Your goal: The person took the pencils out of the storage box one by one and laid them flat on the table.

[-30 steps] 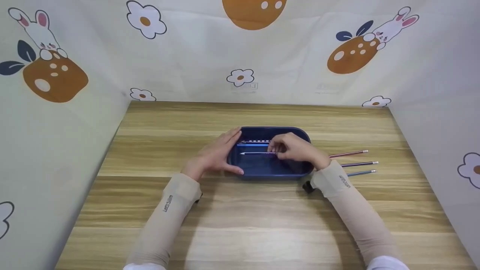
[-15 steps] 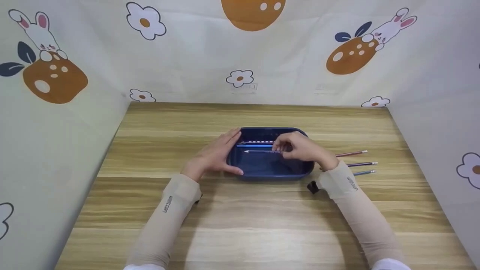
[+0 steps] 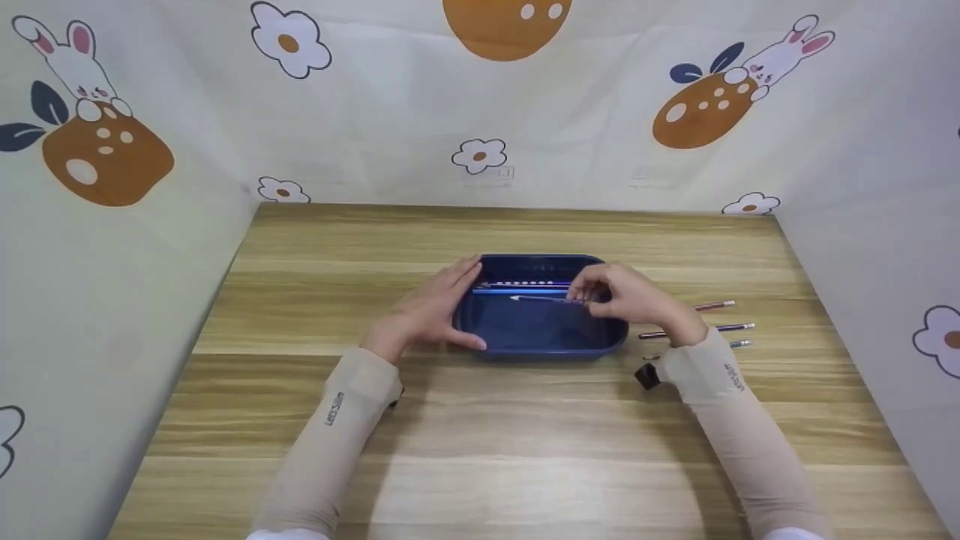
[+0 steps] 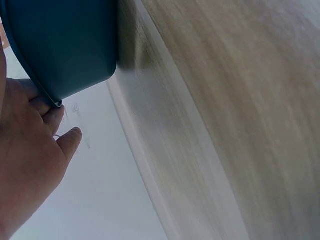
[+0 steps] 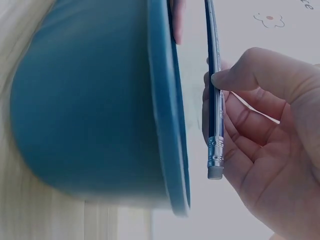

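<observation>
A dark blue rounded box (image 3: 540,352) sits on the wood-grain table. My left hand (image 3: 427,315) rests against its left end, thumb and fingers spread along the rim. In the left wrist view, fingertips (image 4: 54,117) touch the rim's edge. My right hand (image 3: 634,296) pinches a pencil (image 3: 536,299) between thumb and fingers above the box. Its point faces left, and its silver ferrule and eraser end (image 5: 215,160) face the right wrist camera. Inside, along the far wall, lie a blue pencil (image 3: 517,291) and a white-dotted dark pencil (image 3: 517,283).
On the table right of the box lie a reddish pencil (image 3: 716,306), a dark pencil (image 3: 735,327) and a light blue pencil (image 3: 741,343), partly hidden by my right wrist. A patterned cloth (image 3: 375,135) encloses the table's back and sides.
My right hand has moved rightward with the pencil, slightly toward the far side, uncovering more of the pencils inside the box. My left hand stays at the box's left end.
</observation>
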Demonstrator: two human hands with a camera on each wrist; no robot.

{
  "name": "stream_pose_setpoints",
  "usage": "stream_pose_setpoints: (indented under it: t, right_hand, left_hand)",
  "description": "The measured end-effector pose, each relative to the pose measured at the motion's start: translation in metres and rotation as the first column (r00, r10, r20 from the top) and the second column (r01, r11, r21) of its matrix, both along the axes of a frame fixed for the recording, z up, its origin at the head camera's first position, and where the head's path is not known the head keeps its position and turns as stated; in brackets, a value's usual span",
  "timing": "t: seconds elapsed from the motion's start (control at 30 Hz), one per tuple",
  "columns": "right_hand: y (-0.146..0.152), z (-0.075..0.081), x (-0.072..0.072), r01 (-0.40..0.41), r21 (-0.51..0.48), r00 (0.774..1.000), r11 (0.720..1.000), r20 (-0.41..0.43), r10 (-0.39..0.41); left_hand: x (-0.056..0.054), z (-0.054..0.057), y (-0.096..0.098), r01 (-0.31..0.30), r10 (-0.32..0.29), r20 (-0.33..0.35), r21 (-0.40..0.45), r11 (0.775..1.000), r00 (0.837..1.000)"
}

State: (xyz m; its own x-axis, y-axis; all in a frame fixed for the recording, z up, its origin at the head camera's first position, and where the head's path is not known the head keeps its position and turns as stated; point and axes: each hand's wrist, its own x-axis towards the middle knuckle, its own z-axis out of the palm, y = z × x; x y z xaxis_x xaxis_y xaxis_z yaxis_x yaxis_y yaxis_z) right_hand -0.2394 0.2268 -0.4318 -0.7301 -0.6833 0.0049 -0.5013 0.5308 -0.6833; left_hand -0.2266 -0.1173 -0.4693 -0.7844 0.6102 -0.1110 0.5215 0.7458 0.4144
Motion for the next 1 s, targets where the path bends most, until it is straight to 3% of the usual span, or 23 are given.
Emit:
stream_pose_setpoints:
  t: [0.77, 1.0]
  right_hand:
    - [0.078, 0.003, 0.03, 0.044, -0.129, 0.999, 0.991, -0.004, -0.044]
    - [0.102, 0.0, 0.042, -0.016, -0.172, 1.0, 0.985, -0.01, 0.015]
  left_hand:
    - [0.0, -0.001, 0.001, -0.008, 0.008, 0.007, 0.014, 1.0, 1.0]
    - [-0.001, -0.001, 0.0, 0.005, -0.005, 0.003, 0.019, 1.0, 1.0]
